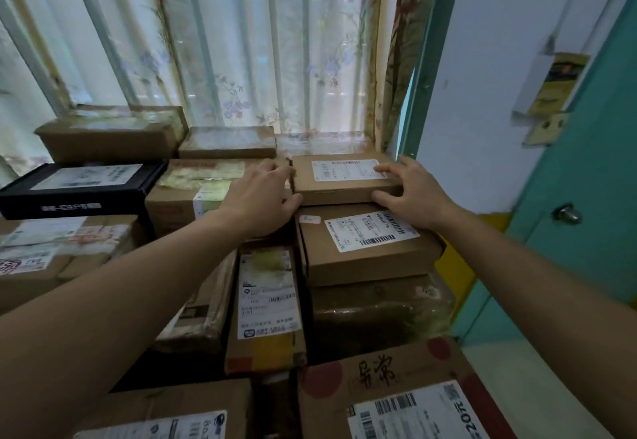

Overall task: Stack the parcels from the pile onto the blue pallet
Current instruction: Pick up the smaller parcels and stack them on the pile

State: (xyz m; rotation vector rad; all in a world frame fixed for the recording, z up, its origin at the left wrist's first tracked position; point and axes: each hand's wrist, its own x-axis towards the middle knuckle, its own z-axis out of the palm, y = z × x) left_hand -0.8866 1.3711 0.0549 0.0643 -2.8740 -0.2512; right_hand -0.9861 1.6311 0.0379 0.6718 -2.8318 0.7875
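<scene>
Where the top parcel [344, 176] lies flat on a larger box [365, 245] by the curtain [262, 42], its long axis runs left to right between both hands. Left hand [262, 193] grips its left end, right hand [410, 190] its right corner, equally near. Boxes crowd the left; the door [551, 93] side lies open.

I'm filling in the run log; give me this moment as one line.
left hand: grips small flat parcel | right hand: grips same parcel | parcel: atop larger labelled parcel | blue pallet: unseen
</scene>
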